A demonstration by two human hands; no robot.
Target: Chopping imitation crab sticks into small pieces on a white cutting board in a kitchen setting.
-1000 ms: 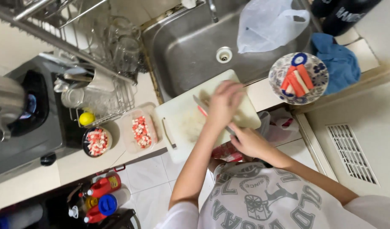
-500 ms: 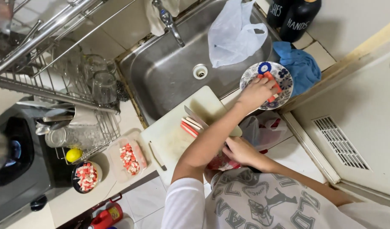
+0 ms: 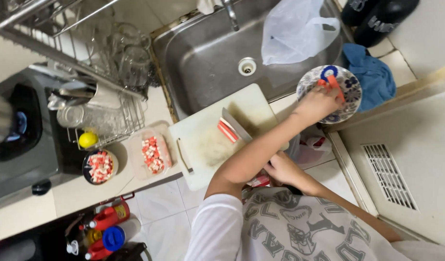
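Beside the cutting board (image 3: 208,140), left hand (image 3: 315,102) fingers pinch the plate's (image 3: 348,104) last crab stick (image 3: 334,83); right hand (image 3: 280,169) grip unclear; two sticks (image 3: 226,130) uncut.

Lighting: soft, even, fairly bright; no hard shadows. Dull sheen on the steel sink (image 3: 208,63); white cutting board (image 3: 212,140) slightly washed out. Dim patches: stove (image 3: 19,130) at left, floor corner at lower left. Focus: moderate overall, fine detail smeared. Distortion: wide-angle bending of straight lines toward the edges.
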